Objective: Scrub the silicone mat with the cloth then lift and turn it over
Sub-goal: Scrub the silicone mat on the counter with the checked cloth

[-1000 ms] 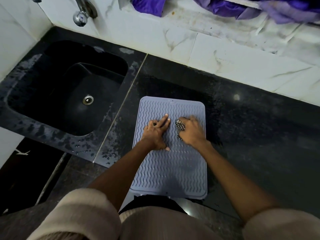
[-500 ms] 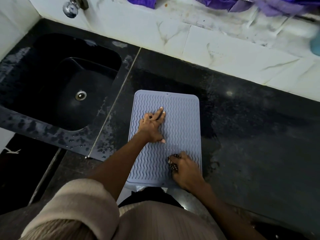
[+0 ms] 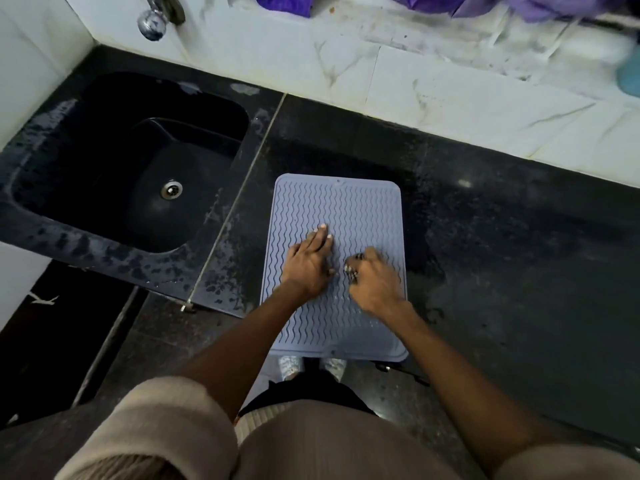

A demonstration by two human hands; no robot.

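A grey-blue silicone mat (image 3: 349, 209) with wavy ridges lies flat on the black counter, its near edge at the counter's front. My left hand (image 3: 306, 263) presses flat on the mat's middle left, fingers straight. Just right of it, my right hand (image 3: 375, 284) grips a small dark patterned cloth (image 3: 352, 271) against the mat. Most of the cloth is hidden under the curled fingers; only a bit shows at the fingertips.
A black sink (image 3: 114, 168) with a metal drain (image 3: 171, 189) sits left of the mat, its rim wet. A tap (image 3: 152, 20) sticks out of the white tiled wall. Purple cloth (image 3: 450, 3) hangs at the top. Black counter (image 3: 519, 254) stretches to the right.
My right hand swept the cloth from the mat's middle down to its near edge, then back up beside the left hand. The left hand stayed pressed on the mat.
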